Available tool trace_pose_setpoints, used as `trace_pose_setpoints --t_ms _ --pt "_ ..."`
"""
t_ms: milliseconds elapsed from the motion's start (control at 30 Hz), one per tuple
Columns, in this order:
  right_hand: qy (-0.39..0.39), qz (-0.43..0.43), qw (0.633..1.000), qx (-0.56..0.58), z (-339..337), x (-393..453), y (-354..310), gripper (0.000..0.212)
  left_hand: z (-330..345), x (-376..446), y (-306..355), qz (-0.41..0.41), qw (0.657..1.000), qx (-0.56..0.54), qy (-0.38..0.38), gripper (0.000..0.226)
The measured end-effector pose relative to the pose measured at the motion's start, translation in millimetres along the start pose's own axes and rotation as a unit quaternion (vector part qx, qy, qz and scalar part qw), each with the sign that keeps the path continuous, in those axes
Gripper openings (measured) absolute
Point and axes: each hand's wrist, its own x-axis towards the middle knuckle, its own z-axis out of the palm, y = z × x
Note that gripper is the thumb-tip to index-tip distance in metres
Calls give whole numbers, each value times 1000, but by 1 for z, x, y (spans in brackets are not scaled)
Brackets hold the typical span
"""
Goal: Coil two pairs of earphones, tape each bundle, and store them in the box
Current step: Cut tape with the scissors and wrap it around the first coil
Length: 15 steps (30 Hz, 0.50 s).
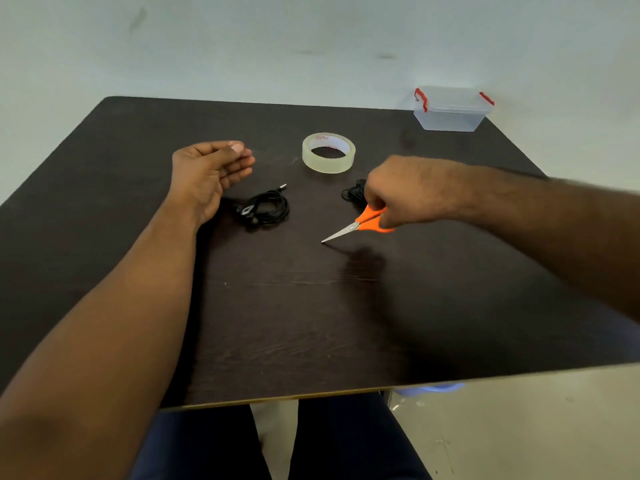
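One pair of black earphones [266, 209] lies coiled on the dark table [311, 306], its plug sticking out toward the back. Just left of it hovers my left hand [211, 171], palm up, fingers loosely curled, nothing visible in it. A second black earphone bundle [351, 195] lies to the right, partly hidden behind my right hand [391, 192]. That hand grips the orange handles of small scissors [360, 225], whose closed blades point down-left at the table. A roll of clear tape [329, 153] lies flat behind the two bundles. The clear plastic box [450, 109] with red clips stands closed at the table's far right corner.
A pale wall rises behind the table. The table's front edge runs above my legs in dark trousers [277, 445]. A blue object [433, 388] peeks out under the table's front right edge, above a pale floor.
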Motion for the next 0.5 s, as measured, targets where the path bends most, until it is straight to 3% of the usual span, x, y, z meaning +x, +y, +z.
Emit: trace_pose_setpoints --t_ms 100,200,267,400,500 --pt "51 -9 998 -24 -22 17 4 27 3 -1 1 -3 1000 7 1 6" --pt "83 2 996 -11 -46 39 9 21 4 -1 1 2 1000 23 13 9" --pt "80 16 996 -25 -62 55 12 20 6 -1 0 12 998 51 19 11" --pt "41 36 992 -112 -87 79 9 51 11 0 -2 41 994 99 29 16" --pt "2 54 986 -159 -102 96 -2 49 11 2 -5 68 990 119 42 15"
